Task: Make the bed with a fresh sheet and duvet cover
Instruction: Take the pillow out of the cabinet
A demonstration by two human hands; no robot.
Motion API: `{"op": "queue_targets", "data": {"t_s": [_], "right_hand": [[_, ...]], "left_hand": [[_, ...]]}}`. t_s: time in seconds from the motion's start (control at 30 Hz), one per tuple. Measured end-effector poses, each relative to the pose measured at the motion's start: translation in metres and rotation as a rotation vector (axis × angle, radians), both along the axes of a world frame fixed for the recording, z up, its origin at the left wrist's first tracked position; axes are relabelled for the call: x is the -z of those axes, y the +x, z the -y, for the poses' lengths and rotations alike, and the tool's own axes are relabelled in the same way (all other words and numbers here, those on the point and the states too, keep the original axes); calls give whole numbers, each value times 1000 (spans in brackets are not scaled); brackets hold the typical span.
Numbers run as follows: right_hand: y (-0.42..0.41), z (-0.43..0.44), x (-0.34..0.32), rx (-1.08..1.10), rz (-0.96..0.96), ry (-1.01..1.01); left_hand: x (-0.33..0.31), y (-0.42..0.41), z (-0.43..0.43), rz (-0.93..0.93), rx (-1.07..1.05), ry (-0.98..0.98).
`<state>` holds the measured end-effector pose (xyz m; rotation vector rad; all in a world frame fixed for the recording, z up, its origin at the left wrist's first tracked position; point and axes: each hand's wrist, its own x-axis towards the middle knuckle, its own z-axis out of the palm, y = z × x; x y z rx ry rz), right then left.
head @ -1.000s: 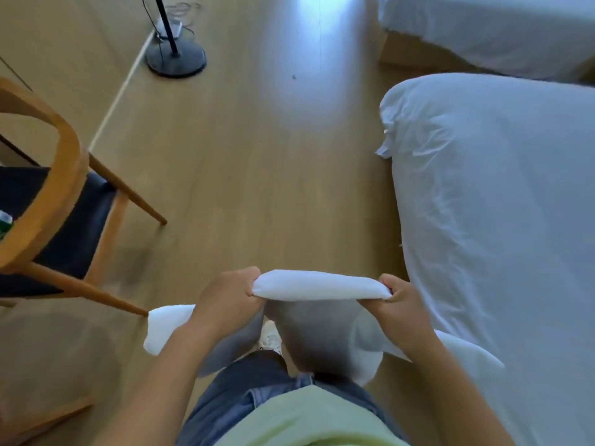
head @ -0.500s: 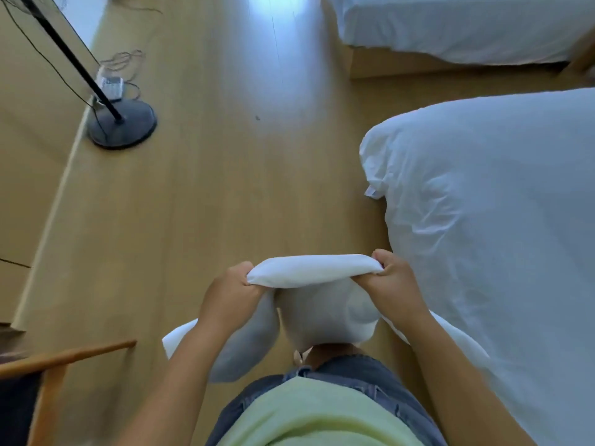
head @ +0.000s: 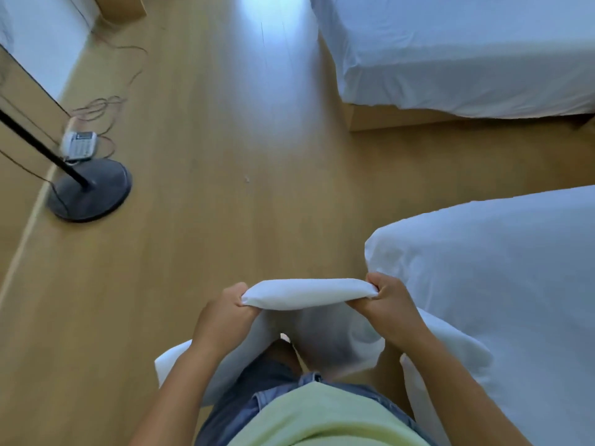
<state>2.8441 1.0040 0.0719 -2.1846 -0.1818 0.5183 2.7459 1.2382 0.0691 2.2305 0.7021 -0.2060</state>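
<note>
White folded linen point(head: 309, 293), sheet or cover undetermined, is held before the waist, just beside the near bed point(head: 499, 284). Left hand point(head: 225, 317) and right hand point(head: 389, 304) each curl their fingers round one end. Over the last second the chair left view and the grip is unchanged, so spreading has probably not begun. The long axis runs left to right, level, and the remainder hangs down.

The wooden floor point(head: 225, 188) ahead lies open; the near bed point(head: 499, 284) blocks the right, the lamp base point(head: 93, 191) stands far left, a second bed point(head: 467, 53) beyond.
</note>
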Motion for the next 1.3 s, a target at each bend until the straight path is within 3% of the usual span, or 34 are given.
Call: {"op": "queue_targets", "data": {"t_s": [0.23,0.47,0.63,0.93,1.3], "right_hand": [[190,-13,-33,288,-9,121],[390,23,-30,483,4,230],[539,73,-43,558,42,236],[775,189,-60,543,32,194],[1078,346,-92,640,58,55]], "left_hand": [[-26,253,-29,15,218,-9],[-35,506,8,45,380,19],[-45,673,55,83,484,3],[-79,944,153,7,998,160],[-104,1297,331,48,1253,107]]}}
